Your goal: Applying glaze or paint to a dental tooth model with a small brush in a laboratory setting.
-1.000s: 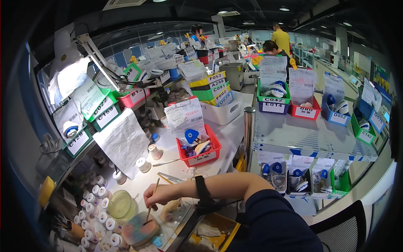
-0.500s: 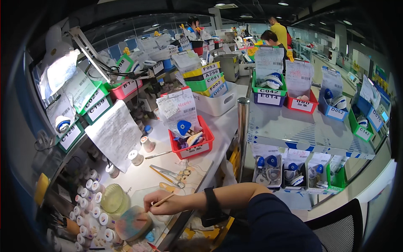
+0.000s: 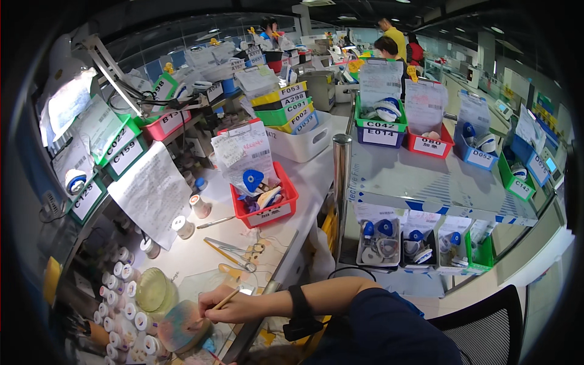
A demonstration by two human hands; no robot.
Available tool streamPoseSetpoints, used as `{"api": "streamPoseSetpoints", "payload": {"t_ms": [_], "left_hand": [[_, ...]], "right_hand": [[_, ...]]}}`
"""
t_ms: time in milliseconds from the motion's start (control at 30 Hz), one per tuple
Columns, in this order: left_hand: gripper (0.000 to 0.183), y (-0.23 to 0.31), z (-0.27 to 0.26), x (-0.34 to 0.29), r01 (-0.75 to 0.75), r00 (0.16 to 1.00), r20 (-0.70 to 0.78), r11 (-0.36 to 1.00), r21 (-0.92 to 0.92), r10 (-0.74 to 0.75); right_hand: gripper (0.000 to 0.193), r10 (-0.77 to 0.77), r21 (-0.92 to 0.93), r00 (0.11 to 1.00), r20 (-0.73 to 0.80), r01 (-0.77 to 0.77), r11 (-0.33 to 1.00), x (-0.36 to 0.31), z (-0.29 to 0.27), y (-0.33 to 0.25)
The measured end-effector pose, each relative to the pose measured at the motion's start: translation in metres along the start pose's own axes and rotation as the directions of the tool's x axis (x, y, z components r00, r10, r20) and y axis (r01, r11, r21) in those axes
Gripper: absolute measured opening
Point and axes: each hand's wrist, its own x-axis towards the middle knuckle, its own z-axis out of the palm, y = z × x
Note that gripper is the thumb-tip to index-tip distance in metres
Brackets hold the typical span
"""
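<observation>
You are in a lab run like a workshop, most likely a dental one. At your fingers (image 3: 208, 299) lies a colour-stained pad (image 3: 175, 330); left of them, a glass dish (image 3: 155, 291) and lidded jars (image 3: 141, 320) crowd the bench (image 3: 188, 255). Beyond them, a red tray (image 3: 248, 220) holds a blue plate (image 3: 253, 180) and pieces like dental casts (image 3: 267, 198), with a slip (image 3: 243, 149) upright at its back. Far to their left, you have a lamp (image 3: 68, 97) near more labelled trays. Right of them, a shelf (image 3: 413, 170) carries further trays with slips, above a second row. Farthest beyond them, co-workers (image 3: 396, 41) share the big room with you.
</observation>
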Motion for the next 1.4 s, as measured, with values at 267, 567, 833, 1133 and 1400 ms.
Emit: {"api": "streamPoseSetpoints", "payload": {"t_ms": [267,567,833,1133,1400], "left_hand": [[0.028,0.002,0.002,-0.001,-0.023,1.0,0.004,0.999,0.024,0.023],[0.028,0.005,0.0,0.002,-0.052,0.999,0.013,0.997,0.051,0.052],[0.03,0.005,-0.01,0.005,-0.12,0.993,0.042,0.974,0.193,0.114],[0.049,0.007,-0.011,0.009,-0.109,0.991,0.1,0.976,0.188,0.091],[0.03,-0.001,-0.012,0.006,-0.027,0.997,-0.069,0.998,0.054,0.03]], "right_hand": [[0.008,-0.217,-0.134,0.976,0.021,0.218,0.967,-0.011,0.011,0.006],[0.013,-0.236,-0.091,0.963,0.131,0.249,0.964,-0.023,0.006,-0.006],[0.017,-0.187,0.069,0.98,0.063,0.183,0.981,-0.061,0.006,-0.022],[0.01,-0.108,0.004,0.994,0.026,0.108,0.994,-0.08,0.004,-0.017],[0.022,-0.116,-0.182,0.982,0.149,0.142,0.973,-0.075,0.006,-0.015]]}}
